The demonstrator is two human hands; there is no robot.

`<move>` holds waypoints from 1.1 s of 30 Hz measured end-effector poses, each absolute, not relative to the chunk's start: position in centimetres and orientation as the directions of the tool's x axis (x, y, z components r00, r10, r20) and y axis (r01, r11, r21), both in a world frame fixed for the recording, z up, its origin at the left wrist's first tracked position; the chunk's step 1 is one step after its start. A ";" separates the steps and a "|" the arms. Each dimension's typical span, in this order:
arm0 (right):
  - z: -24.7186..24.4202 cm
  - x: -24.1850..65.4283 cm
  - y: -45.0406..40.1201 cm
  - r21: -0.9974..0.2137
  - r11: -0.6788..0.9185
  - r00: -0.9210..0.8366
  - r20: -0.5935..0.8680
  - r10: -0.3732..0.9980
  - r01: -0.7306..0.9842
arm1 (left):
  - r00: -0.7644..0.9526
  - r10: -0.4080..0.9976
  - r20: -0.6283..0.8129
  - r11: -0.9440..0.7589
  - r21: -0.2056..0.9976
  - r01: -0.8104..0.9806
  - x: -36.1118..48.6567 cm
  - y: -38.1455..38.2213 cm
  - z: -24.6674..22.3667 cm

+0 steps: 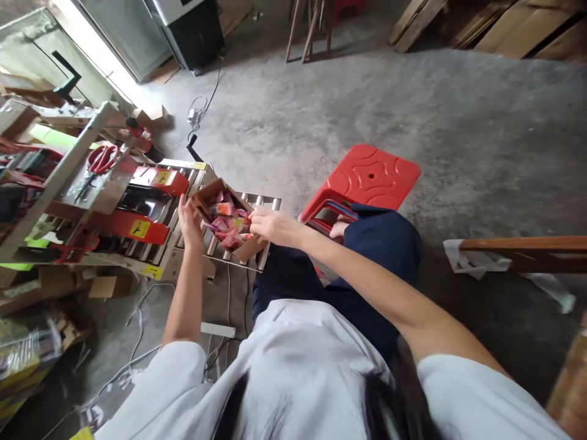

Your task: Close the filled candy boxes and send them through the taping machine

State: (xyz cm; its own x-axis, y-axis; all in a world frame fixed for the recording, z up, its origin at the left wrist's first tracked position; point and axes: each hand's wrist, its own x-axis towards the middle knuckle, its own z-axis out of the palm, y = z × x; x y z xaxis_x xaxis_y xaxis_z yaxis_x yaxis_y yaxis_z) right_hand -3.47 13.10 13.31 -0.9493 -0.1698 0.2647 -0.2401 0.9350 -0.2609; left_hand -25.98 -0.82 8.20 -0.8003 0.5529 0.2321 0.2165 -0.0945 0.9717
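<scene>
An open cardboard box [251, 249] sits tilted on the metal rollers [260, 201] at the end of a roller conveyor. Inside it lie several small pink and red packets [228, 221]. My left hand [189, 221] is at the box's left side, its fingers up against a raised flap. Over the right edge of the box is my right hand [270, 226], with the fingers bent together at the rim; whether they pinch the cardboard or a packet is too small to tell.
Left of the box stands a machine with red side belts [137, 227] and red-handled scissors [101, 159] on top. A red plastic stool [371, 177] is close on the right. Cables [137, 342] trail over the floor at lower left.
</scene>
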 end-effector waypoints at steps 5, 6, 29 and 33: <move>14.8 -4.0 7.9 -0.397 0.916 -0.917 0.382 0.112 -0.054 | -0.813 0.499 0.301 -0.159 0.954 0.255 -27.2 -0.7 7.6; 14.7 -4.9 7.0 -0.417 0.909 -0.924 0.356 0.138 -0.025 | -0.810 0.501 0.304 -0.163 0.953 0.256 -27.2 -0.7 7.6; 10.2 -12.0 8.3 -0.759 0.650 -0.807 0.364 0.466 0.033 | -0.619 0.775 0.126 0.467 0.547 0.695 -28.1 2.5 12.5; 10.3 -10.4 7.6 -0.713 0.701 -0.794 0.429 0.431 -0.005 | -0.612 0.757 0.231 0.509 0.379 0.773 -27.2 3.0 12.0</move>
State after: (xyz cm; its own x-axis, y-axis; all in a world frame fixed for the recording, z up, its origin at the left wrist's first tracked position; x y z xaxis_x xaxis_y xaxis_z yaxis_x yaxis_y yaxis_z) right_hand -10.37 7.61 10.33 -0.7938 0.4308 0.4293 -0.0053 0.7009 -0.7132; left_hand -27.17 3.04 11.96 -0.6116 0.7567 0.2311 0.7730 0.5091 0.3787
